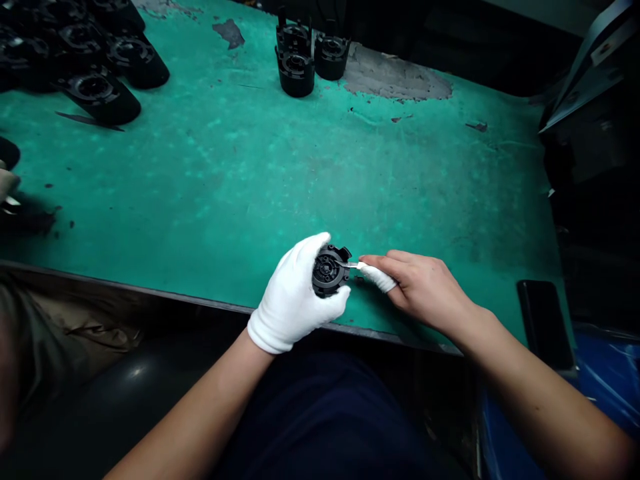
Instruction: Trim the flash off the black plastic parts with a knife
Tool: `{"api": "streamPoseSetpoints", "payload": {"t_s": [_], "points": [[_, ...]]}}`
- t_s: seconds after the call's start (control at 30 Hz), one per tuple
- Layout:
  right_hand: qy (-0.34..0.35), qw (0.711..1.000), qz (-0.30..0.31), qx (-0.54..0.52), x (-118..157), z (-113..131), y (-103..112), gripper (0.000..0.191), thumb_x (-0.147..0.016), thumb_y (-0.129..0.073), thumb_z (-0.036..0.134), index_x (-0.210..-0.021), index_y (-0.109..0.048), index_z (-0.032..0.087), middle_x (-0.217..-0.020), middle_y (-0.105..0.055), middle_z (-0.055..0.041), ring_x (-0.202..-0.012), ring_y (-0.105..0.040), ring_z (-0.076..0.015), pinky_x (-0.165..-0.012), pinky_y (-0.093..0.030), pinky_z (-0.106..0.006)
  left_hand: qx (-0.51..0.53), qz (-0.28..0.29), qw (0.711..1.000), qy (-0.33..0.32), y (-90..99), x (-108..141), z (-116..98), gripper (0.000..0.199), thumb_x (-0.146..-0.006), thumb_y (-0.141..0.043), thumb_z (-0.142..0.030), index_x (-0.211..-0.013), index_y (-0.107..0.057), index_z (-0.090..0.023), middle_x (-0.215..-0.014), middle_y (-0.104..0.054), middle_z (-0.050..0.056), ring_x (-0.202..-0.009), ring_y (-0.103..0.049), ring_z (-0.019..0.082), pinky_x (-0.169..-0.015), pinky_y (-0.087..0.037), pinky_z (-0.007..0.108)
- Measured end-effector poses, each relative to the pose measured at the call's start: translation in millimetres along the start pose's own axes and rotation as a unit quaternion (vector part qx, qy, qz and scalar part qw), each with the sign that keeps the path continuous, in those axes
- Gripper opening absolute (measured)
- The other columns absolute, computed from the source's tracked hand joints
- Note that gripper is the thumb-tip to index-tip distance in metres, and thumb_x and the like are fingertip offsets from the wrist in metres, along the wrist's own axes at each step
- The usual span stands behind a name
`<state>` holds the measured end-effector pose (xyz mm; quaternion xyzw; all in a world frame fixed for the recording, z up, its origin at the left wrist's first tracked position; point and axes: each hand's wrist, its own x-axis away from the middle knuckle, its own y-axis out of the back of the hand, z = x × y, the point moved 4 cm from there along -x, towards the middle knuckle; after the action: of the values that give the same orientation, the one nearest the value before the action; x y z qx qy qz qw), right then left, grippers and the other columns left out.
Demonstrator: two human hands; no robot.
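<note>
My left hand (295,297), in a white glove, is closed around a round black plastic part (327,270) with a ringed face turned up towards me. To its right, my right hand (423,283) is bare except for a white wrap on the thumb. Thumb and fingers pinch a small metal blade (349,265), whose tip reaches the part's face near its right rim. The blade's handle, if it has one, is hidden in my fingers. Both hands are over the front edge of the green table (240,193).
Several black cylindrical housings (100,93) crowd the far left, and a few more (296,70) stand at the back middle. A dark phone (545,320) lies at the right edge. Another person's hand (7,183) shows at the left. A blue container (607,373) sits below right.
</note>
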<state>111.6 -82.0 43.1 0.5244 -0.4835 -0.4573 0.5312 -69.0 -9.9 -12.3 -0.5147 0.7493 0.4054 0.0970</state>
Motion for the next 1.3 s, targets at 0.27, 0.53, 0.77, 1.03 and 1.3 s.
{"api": "streamPoseSetpoints", "payload": {"t_s": [0.27, 0.53, 0.77, 1.03, 1.3], "points": [[-0.058, 0.997, -0.047, 0.011, -1, 15, -4, 0.039, -0.098, -0.047, 0.027, -0.134, -0.060, 0.033, -0.095, -0.072, -0.0029, -0.086, -0.068, -0.0199, -0.061, -0.043, -0.029, -0.014, -0.047, 0.999, 0.022, -11.2, 5, -5, 0.071, -0.076, -0.072, -0.032, -0.138, -0.042, -0.014, -0.133, -0.057, 0.016, -0.129, -0.055, 0.030, -0.112, -0.047, 0.044], [-0.068, 0.998, -0.008, 0.009, 4, 13, -5, 0.037, -0.098, -0.046, 0.030, -0.133, -0.061, 0.035, -0.099, -0.072, -0.0024, -0.087, -0.069, -0.0211, -0.064, -0.046, -0.030, -0.010, -0.048, 0.999, 0.021, -11.6, 6, -2, 0.070, -0.078, -0.072, -0.034, -0.138, -0.042, -0.015, -0.132, -0.058, 0.016, -0.128, -0.055, 0.030, -0.111, -0.048, 0.045], [-0.094, 0.994, -0.048, 0.042, -1, 24, -12, 0.044, -0.093, -0.048, 0.018, -0.134, -0.058, 0.030, -0.097, -0.070, -0.0045, -0.085, -0.069, -0.0228, -0.063, -0.048, -0.030, -0.064, -0.109, 0.992, 0.021, -15.1, 12, -12, 0.065, -0.078, -0.072, -0.029, -0.135, -0.045, -0.015, -0.127, -0.061, 0.017, -0.122, -0.059, 0.034, -0.108, -0.050, 0.053], [-0.077, 0.981, -0.016, -0.178, 21, 6, -20, 0.038, -0.093, -0.042, 0.017, -0.123, -0.063, 0.028, -0.107, -0.076, -0.0021, -0.096, -0.071, -0.0242, -0.081, -0.052, -0.036, -0.019, 0.041, 0.999, 0.001, 8.5, 9, 10, 0.080, -0.077, -0.065, -0.023, -0.150, -0.030, -0.015, -0.148, -0.047, 0.015, -0.137, -0.048, 0.030, -0.117, -0.043, 0.050], [-0.020, 0.984, 0.036, -0.176, 24, 19, -20, 0.049, -0.092, -0.044, 0.015, -0.138, -0.058, 0.027, -0.129, -0.069, -0.0033, -0.112, -0.067, -0.0252, -0.094, -0.051, -0.038, 0.002, 0.095, 0.995, 0.021, 14.5, 9, 16, 0.100, -0.079, -0.077, -0.046, -0.156, -0.017, -0.019, -0.159, -0.032, 0.015, -0.147, -0.035, 0.030, -0.123, -0.034, 0.051]]}}
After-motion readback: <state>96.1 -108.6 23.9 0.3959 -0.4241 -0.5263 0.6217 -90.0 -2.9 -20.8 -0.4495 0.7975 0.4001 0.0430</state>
